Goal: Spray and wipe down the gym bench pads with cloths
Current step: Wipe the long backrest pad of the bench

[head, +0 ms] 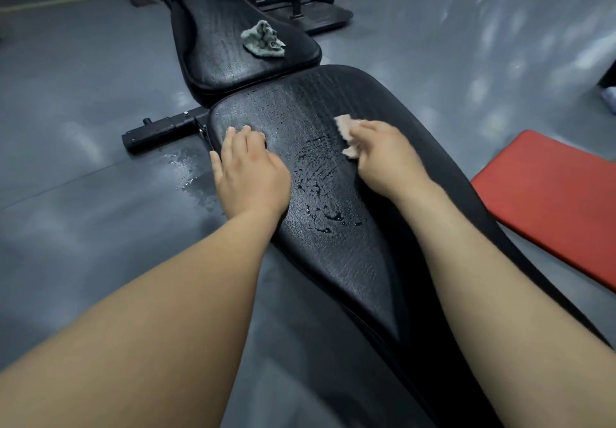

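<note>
From my end, the job looks partway through. The near back pad is already sprayed: beads and streaks of liquid sit across its middle, and some has landed as a wet patch on the grey floor just beside the pad's left edge.

My right hand grips a small pinkish cloth, bunched under the fingers and pressed to the right side of the pad near its far end. That hand is motion-blurred, so I judge it to be mid-wipe. My left hand lies open and flat on the pad's left side, thumb hanging over the edge. It holds nothing and appears to be bracing.

Most of the droplets between my two hands are not yet wiped, so this pad has the bulk of its wiping left. The nearer stretch toward me looks dull and dry; I can't tell whether it was cleaned or never sprayed.

On the far seat pad a crumpled grey-green cloth lies loose, touched by neither hand. That pad has a faint sheen, but I can't say whether it's done. No spray bottle is in view. A red mat lies on the floor to the right.
</note>
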The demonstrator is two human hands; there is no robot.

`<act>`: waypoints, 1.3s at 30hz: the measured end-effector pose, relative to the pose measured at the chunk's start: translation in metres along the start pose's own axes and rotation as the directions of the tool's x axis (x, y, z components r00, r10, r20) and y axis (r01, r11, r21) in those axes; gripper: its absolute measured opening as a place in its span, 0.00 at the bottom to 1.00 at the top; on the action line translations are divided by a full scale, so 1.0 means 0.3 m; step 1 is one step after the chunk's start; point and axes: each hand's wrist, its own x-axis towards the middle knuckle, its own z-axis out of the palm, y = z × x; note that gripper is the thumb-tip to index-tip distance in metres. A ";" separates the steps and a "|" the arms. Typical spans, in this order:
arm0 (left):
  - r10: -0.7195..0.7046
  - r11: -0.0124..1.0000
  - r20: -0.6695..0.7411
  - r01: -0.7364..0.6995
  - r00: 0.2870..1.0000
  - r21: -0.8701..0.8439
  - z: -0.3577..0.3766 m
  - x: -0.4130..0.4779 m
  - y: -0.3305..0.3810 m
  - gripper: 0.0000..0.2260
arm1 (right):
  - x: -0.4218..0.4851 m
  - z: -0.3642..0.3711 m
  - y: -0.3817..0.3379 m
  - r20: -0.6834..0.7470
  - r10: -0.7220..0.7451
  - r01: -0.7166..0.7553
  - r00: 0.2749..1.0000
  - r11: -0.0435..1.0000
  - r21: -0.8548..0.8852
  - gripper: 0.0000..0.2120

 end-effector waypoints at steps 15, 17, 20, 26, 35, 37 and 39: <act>0.031 0.999 -0.067 -0.029 0.997 0.030 0.028 -0.011 -0.015 0.17 | 0.016 0.016 -0.006 0.004 -0.036 0.036 0.999 0.999 0.028 0.17; 0.030 0.999 -0.077 -0.028 0.997 0.028 0.030 -0.012 -0.016 0.17 | 0.018 -0.005 0.046 -0.013 0.084 -0.083 0.996 0.996 0.020 0.18; 0.025 0.999 -0.082 -0.023 0.996 0.022 0.035 -0.012 -0.015 0.17 | 0.007 -0.033 0.138 -0.059 0.344 -0.346 0.937 0.938 -0.024 0.20; 0.027 0.999 -0.090 -0.025 0.996 0.025 0.039 -0.009 -0.019 0.17 | 0.000 0.005 -0.003 -0.084 0.168 -0.176 0.982 0.980 -0.095 0.17; 0.035 0.999 -0.099 -0.034 0.994 0.016 0.038 -0.010 -0.019 0.18 | 0.006 -0.022 0.125 -0.085 0.286 -0.290 0.954 0.956 -0.035 0.18; 0.031 0.999 -0.099 -0.029 0.995 0.019 0.039 -0.009 -0.018 0.17 | 0.005 -0.027 0.130 -0.105 0.349 -0.354 0.931 0.934 -0.038 0.12; 0.027 0.999 -0.095 -0.025 0.995 0.023 0.041 -0.008 -0.018 0.16 | 0.013 -0.013 0.067 -0.105 0.307 -0.315 0.946 0.947 -0.061 0.11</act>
